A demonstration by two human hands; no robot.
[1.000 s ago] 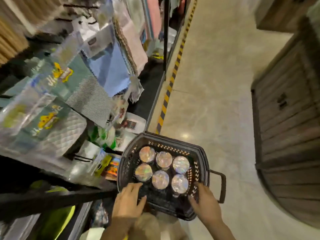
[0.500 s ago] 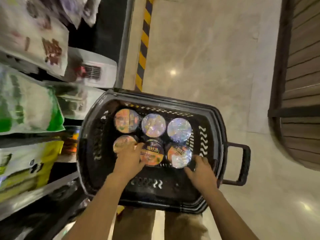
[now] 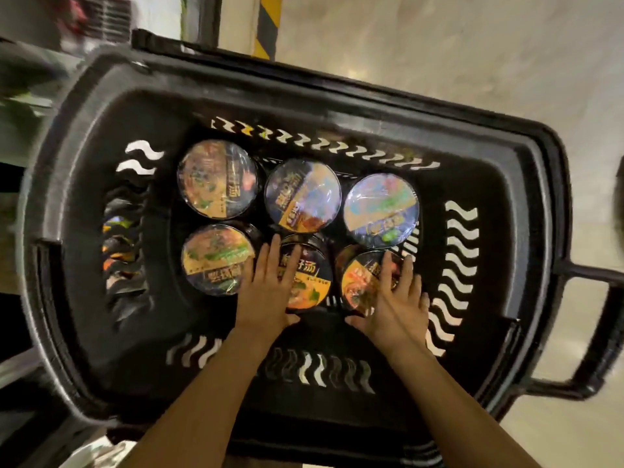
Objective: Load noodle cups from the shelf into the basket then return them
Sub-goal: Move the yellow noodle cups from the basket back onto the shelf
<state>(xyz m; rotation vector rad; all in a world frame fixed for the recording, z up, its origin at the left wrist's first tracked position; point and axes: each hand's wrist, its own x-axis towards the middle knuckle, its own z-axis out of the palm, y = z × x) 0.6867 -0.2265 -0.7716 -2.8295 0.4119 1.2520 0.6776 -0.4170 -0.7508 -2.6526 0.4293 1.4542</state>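
Note:
A black plastic basket (image 3: pixel 337 106) fills the view, with several foil-lidded noodle cups standing upright in two rows inside it. My left hand (image 3: pixel 270 292) lies over the near middle cup (image 3: pixel 309 282), fingers across the lid and thumb at the near rim. Over the near right cup (image 3: pixel 359 282) my right hand (image 3: pixel 395 305) grips the same way. The near left cup (image 3: pixel 217 260) stands untouched beside my left hand. Three more cups stand in the far row: left (image 3: pixel 217 179), middle (image 3: pixel 302 195), right (image 3: pixel 381 211).
The basket's side handle (image 3: pixel 601 332) juts out to the right. Blurred shelving (image 3: pixel 20 96) with packaged goods runs along the left. Pale tiled floor (image 3: pixel 439 45) with a yellow-black stripe (image 3: pixel 266 25) lies beyond the basket.
My view has dropped closer over the basket. Both hands have moved from the basket's near rim onto the two near cups, the left one shifting from the near left cup to the middle one.

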